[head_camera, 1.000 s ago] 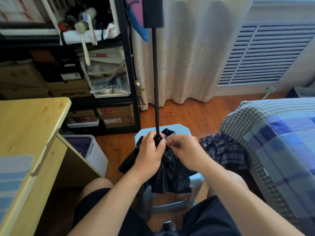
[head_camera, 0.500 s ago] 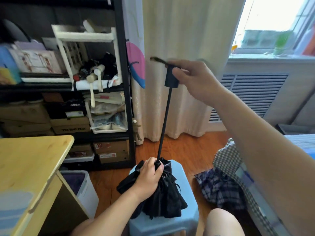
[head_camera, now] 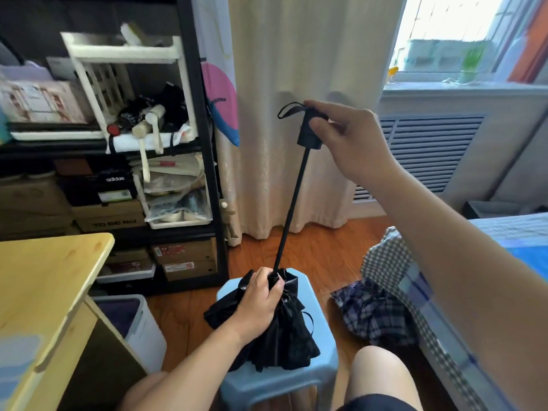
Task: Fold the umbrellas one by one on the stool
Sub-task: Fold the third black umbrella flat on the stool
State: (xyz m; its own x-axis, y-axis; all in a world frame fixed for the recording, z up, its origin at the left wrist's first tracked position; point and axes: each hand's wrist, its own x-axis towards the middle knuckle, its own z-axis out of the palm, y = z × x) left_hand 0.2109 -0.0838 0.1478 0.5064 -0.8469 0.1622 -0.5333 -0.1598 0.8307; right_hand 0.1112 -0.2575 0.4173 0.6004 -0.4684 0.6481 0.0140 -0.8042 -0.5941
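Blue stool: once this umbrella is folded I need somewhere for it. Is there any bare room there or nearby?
The light blue plastic stool is crowded by the bunched black umbrella; only its front and right edges show bare. The pale wooden desk top on the left looks bare. Wood floor between stool and cream curtain is open.

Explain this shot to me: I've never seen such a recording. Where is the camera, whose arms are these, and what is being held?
There is no machine here. A person wears a camera on the head, so the single view looks forward and down at their own bare arms. The left hand grips the bunched black canopy of an umbrella, which rests on a light blue stool. The right hand holds the handle up high; the thin shaft is fully extended between them. A plaid umbrella lies on the floor nearby.
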